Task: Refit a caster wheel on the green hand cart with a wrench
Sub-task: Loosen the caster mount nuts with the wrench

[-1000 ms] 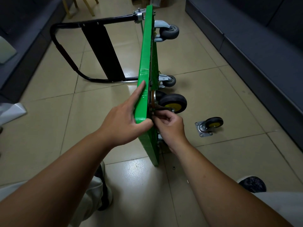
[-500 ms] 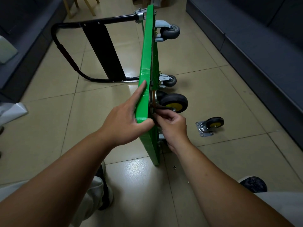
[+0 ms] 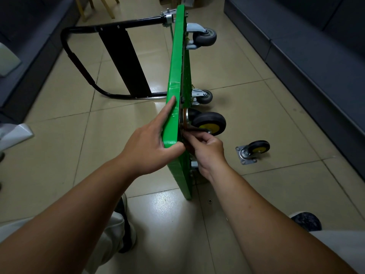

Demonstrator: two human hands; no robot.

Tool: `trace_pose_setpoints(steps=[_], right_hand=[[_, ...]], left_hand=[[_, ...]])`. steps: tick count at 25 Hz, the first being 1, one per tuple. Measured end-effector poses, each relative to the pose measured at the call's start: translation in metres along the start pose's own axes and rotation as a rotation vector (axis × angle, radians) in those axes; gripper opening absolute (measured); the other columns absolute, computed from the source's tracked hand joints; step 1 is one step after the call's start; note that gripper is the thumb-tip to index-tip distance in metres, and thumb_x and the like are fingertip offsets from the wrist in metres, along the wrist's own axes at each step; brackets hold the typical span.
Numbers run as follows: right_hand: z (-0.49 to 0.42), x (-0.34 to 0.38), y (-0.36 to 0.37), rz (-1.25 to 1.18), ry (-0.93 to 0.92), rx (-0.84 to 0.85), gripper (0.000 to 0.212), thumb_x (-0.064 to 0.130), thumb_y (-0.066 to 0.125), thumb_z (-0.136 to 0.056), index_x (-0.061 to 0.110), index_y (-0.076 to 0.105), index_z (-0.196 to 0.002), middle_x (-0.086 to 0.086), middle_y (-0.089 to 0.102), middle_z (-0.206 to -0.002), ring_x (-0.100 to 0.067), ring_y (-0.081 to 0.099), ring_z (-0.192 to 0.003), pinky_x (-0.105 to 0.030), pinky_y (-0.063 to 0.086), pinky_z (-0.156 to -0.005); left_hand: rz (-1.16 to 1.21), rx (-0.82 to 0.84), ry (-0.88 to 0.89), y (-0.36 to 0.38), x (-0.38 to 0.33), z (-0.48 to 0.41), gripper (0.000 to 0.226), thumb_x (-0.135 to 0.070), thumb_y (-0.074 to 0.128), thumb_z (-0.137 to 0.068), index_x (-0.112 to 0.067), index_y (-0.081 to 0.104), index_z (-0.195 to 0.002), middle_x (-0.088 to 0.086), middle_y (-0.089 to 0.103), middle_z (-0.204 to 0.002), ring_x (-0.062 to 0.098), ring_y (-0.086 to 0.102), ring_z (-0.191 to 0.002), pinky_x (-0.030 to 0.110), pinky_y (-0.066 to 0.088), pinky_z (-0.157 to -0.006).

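I judge the green hand cart (image 3: 175,117) stiff and rather heavy. It stands on its side edge on the floor, so my left hand (image 3: 150,147) grips the deck rim, thumb curled round, forefinger straight. My right hand (image 3: 207,153) pinches the thin dark wrench (image 3: 197,130). Just beyond those fingers, the black, yellow-hubbed caster wheel (image 3: 209,123) sits against the underside.

Lounge or office: glossy beige tile floor (image 3: 246,99), dark sofas (image 3: 316,46) along both walls.
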State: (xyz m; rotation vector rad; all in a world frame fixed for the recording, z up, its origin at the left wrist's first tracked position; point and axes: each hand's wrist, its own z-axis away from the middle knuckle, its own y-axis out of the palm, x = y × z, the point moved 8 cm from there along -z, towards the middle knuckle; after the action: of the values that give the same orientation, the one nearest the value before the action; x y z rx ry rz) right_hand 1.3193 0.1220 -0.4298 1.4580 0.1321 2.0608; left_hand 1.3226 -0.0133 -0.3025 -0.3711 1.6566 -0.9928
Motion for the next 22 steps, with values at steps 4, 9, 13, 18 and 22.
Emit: trace_pose_setpoints(steps=[4,9,13,18,22], right_hand=[[-0.001,-0.006,-0.005,0.120,0.046,0.010,0.023,0.020,0.081,-0.083,0.002,0.075,-0.095,-0.013,0.077,-0.088,-0.027,0.075,-0.088,-0.038,0.061,-0.083],[0.001,-0.002,-0.008,0.237,-0.044,0.076,0.016,0.018,0.075,-0.089,0.003,0.076,-0.094,-0.011,0.077,-0.085,-0.021,0.074,-0.083,-0.030,0.061,-0.077],[0.003,-0.001,-0.011,0.264,-0.151,0.111,0.004,0.006,0.071,-0.090,0.006,0.073,-0.094,-0.005,0.075,-0.080,-0.009,0.072,-0.075,-0.021,0.058,-0.074],[-0.002,-0.012,-0.037,0.415,-0.203,0.078,0.017,0.001,0.076,-0.085,0.009,0.071,-0.098,-0.008,0.072,-0.082,-0.007,0.066,-0.068,-0.019,0.057,-0.069],[-0.012,-0.030,-0.058,0.515,-0.207,0.073,0.020,-0.004,0.078,-0.081,0.009,0.070,-0.094,-0.007,0.069,-0.076,-0.002,0.059,-0.060,-0.014,0.052,-0.062]], left_hand=[[0.003,0.006,-0.009,0.000,0.001,0.000,0.100,-0.063,0.046,-0.068,-0.053,0.002,-0.158,-0.020,0.057,-0.100,0.000,0.060,-0.063,0.015,0.044,-0.054],[0.019,0.007,-0.004,0.001,0.000,-0.001,0.101,-0.064,0.046,-0.068,-0.051,0.003,-0.158,-0.026,0.052,-0.093,-0.004,0.059,-0.064,0.012,0.042,-0.050],[0.018,0.005,-0.003,-0.001,0.000,0.000,0.101,-0.064,0.046,-0.068,-0.052,0.003,-0.158,-0.026,0.054,-0.095,-0.001,0.060,-0.062,0.015,0.043,-0.053],[0.035,0.016,-0.003,0.001,0.004,0.000,0.100,-0.061,0.050,-0.069,-0.053,0.003,-0.158,-0.019,0.059,-0.097,0.005,0.062,-0.062,0.019,0.048,-0.051],[0.186,0.026,-0.007,-0.009,0.016,0.003,0.099,-0.050,0.062,-0.071,-0.057,0.012,-0.156,-0.017,0.060,-0.126,0.010,0.072,-0.084,0.039,0.063,-0.069]])
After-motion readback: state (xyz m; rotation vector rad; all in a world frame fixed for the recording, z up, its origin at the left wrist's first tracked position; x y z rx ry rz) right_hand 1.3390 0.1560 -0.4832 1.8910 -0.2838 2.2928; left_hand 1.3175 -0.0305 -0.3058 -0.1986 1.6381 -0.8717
